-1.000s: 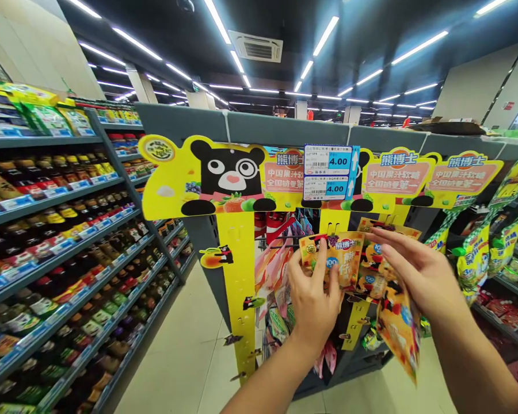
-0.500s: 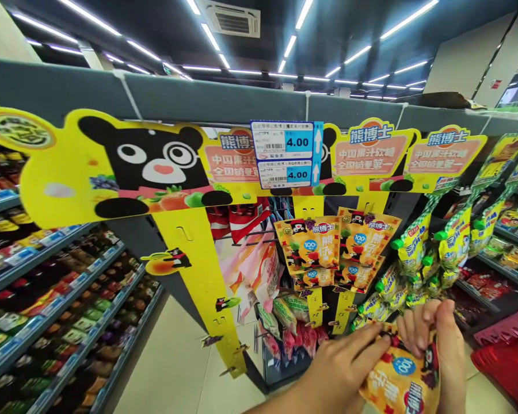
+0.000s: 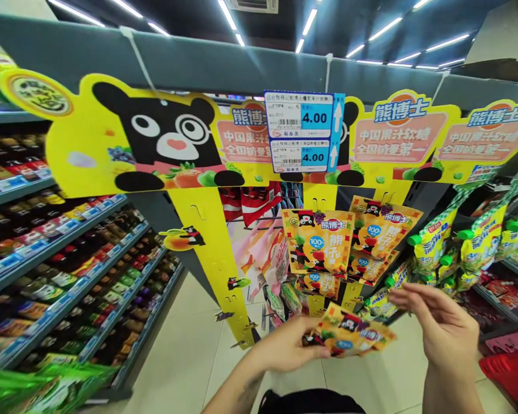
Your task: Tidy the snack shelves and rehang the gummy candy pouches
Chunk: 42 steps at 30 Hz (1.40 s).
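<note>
My left hand point(image 3: 287, 345) is closed on the near end of an orange bag of gummy candy point(image 3: 354, 333), tilted almost flat, with a bear and fruit printed on it. To the right of the bag, my right hand point(image 3: 446, 330) is raised and apart from it. Its fingers are stretched toward the bag, slightly bent, and nothing shows in them. Matching orange gummy candy bags point(image 3: 319, 241) hang in front of and above my hands on the rack. A second hanging stack point(image 3: 382, 230) is just to their right.
A yellow bear-shaped sign point(image 3: 168, 138) and price tags point(image 3: 302, 132) run across the rack top. Yellow-green bags point(image 3: 435, 236) hang at the right. Stocked shelves point(image 3: 60, 259) line the left, with green bags point(image 3: 47, 382) lower down. Something red point(image 3: 507, 371) stands at lower right.
My right hand has let go of the gummy candy bag and lifted off it. The bag has moved left in my left hand and tipped flatter. The view has tilted downward.
</note>
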Available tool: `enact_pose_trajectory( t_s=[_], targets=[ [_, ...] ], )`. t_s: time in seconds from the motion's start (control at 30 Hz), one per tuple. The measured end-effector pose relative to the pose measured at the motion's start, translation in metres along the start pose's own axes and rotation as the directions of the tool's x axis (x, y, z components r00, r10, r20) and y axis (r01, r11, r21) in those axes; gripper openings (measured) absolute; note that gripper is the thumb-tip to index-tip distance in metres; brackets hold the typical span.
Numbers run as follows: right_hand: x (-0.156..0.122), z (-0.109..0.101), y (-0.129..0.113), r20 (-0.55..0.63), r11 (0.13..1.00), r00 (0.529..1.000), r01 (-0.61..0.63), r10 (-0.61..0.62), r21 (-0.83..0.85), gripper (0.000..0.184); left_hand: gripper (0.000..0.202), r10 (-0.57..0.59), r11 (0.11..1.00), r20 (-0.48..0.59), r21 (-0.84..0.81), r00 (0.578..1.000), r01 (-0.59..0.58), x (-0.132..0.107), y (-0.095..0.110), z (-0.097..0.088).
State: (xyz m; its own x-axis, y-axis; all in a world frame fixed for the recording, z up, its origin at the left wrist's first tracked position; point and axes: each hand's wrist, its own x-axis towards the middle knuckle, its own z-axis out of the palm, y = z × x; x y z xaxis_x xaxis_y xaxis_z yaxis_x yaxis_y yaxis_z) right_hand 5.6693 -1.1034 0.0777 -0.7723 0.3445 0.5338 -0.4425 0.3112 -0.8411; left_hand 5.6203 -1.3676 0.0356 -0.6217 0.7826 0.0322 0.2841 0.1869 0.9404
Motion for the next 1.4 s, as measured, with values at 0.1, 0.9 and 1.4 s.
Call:
enact_pose_trajectory(
  t_s=[0.1, 0.9, 1.4],
  targets=[
    [0.011, 0.023, -0.004, 0.012, 0.997, 0.999, 0.053, -0.052, -0.063, 0.024, 0.025, -0.041, 0.971, -0.024, 0.235, 0.999, 0.046, -0.020, -0.022, -0.011],
    [-0.066, 0.131, 0.170, 0.267, 0.922, 0.883, -0.379, 0.385, -0.078, 0.053, 0.057, -0.398, 0.865, -0.425, -0.470, 0.813, 0.177, -0.081, -0.138, 0.042],
    [-0.083, 0.107, 0.127, 0.683, 0.602, 0.450, -0.799, 0.575, 0.020, 0.052, 0.059, -0.359, 0.851, -0.460, -0.519, 0.812, 0.082, -0.027, -0.146, 0.043]
  ],
)
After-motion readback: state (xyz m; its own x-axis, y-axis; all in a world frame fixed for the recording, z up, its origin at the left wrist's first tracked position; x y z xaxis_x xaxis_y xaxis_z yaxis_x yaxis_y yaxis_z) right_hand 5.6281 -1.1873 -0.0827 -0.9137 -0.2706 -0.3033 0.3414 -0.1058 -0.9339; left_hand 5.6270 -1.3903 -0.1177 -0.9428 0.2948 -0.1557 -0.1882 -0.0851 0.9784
